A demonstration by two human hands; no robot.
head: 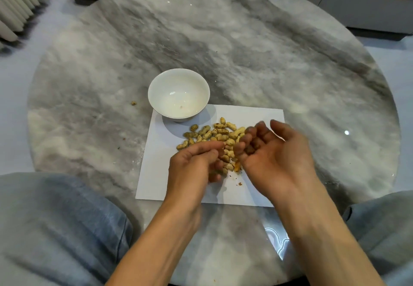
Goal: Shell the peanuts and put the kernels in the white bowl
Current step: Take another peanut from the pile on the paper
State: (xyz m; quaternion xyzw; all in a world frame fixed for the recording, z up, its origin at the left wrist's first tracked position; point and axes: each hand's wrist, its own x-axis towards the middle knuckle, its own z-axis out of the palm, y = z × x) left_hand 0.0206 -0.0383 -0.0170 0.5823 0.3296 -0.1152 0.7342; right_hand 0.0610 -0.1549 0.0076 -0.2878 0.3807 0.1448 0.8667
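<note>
**Asker:** Lay it out for me, biggest thing first.

**Me:** The round marble tabletop (223,39) carries everything. On its near middle lies a white sheet of paper (156,174). The white bowl (178,80) stands on the sheet's far left corner, partly over its edge. I see no kernels in it, only a small speck near the bottom.

**Asker:** And the peanuts?

**Me:** The pile of peanuts (214,133) sits on the paper between the bowl and my hands, spread mostly left to right, its near end running under my fingers. A few orange-brown shell crumbs (237,166) lie on the paper just beside my right palm.

**Asker:** What are your hands doing?

**Me:** My left hand (194,165) hangs over the near end of the pile with its fingers curled inward. Whether they pinch a nut I cannot tell, for it is blurred and the fingertips hide what lies under them. My right hand (274,151) is palm up, fingers loosely bent, and I see nothing held in it.

**Asker:** So what does the coming move turn on?

**Me:** The bowl lies ahead and to the left of both hands, beyond the pile. My left hand is the nearer, so I judge a kernel would travel forward-left over the peanuts.
</note>
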